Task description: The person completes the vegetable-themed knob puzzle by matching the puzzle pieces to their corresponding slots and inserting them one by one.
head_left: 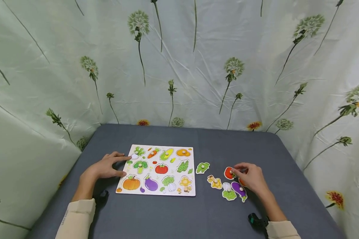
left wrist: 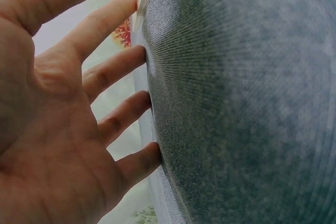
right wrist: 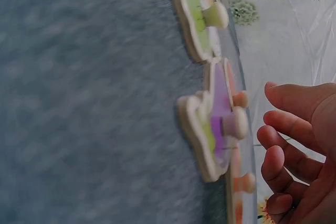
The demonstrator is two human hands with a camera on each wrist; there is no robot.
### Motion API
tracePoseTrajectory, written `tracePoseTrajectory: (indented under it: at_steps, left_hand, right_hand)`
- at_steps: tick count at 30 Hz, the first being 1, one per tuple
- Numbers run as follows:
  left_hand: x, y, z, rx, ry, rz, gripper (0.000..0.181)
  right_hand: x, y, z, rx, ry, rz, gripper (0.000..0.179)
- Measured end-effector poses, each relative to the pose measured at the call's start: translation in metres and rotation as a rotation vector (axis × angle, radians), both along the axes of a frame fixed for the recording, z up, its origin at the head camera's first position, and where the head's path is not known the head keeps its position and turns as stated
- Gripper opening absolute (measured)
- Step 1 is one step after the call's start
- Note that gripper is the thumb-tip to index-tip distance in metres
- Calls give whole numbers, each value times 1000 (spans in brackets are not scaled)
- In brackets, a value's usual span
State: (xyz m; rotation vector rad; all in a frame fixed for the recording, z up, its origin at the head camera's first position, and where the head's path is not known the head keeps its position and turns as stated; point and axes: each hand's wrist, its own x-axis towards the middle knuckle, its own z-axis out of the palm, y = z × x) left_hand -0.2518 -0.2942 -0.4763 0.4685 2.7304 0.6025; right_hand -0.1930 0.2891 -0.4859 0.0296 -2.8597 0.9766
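My left hand (head_left: 107,166) lies at the left edge of a white vegetable puzzle board (head_left: 155,168), with index finger and thumb touching that edge. In the left wrist view its fingers (left wrist: 113,72) spread out nearly straight. My right hand (head_left: 251,177) hovers over loose knobbed pieces, thumb and fingertips beside the red tomato piece (head_left: 229,173). The right wrist view shows its fingers loosely bent, with a gap to the knobs. An orange piece (head_left: 242,182) is partly hidden under this hand. Just in front lies the purple eggplant piece (head_left: 238,189) (right wrist: 220,124).
Close by lie a cabbage piece (head_left: 229,192), a mushroom piece (head_left: 214,182) and a green pea-pod piece (head_left: 202,168) near the board's right edge. A dark grey cloth covers the table (head_left: 167,215). Behind it hangs a pale curtain (head_left: 197,66) with dandelion prints.
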Motion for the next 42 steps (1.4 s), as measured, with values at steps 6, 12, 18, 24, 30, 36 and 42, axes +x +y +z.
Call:
tracePoseTrajectory:
  at_steps: [6, 12, 18, 24, 30, 36, 42]
  left_hand:
    - [1, 0, 1, 8, -1, 2, 77]
    - [0, 1, 1, 8, -3, 1, 78]
    - [0, 0, 1, 2, 0, 0, 78]
    - [1, -1, 2, -2, -3, 8, 78]
    - [1, -1, 0, 3, 5, 6, 78]
    - [0, -2, -2, -4, 14, -3, 77]
    - [1, -2, -2, 1, 11, 6, 77]
  right_hand:
    - [2, 3, -6, 9, 8, -13, 29]
    - [3, 4, -10, 14, 10, -10, 27]
    - [3, 4, -15, 25, -4, -26, 22]
    - [1, 0, -20, 18, 13, -33, 23]
    - [-2, -4, -23, 30, 37, -45, 26]
    - [-2, -6, -24, 35, 52, -60, 23]
    - [-2, -8, -24, 23, 79, -46, 20]
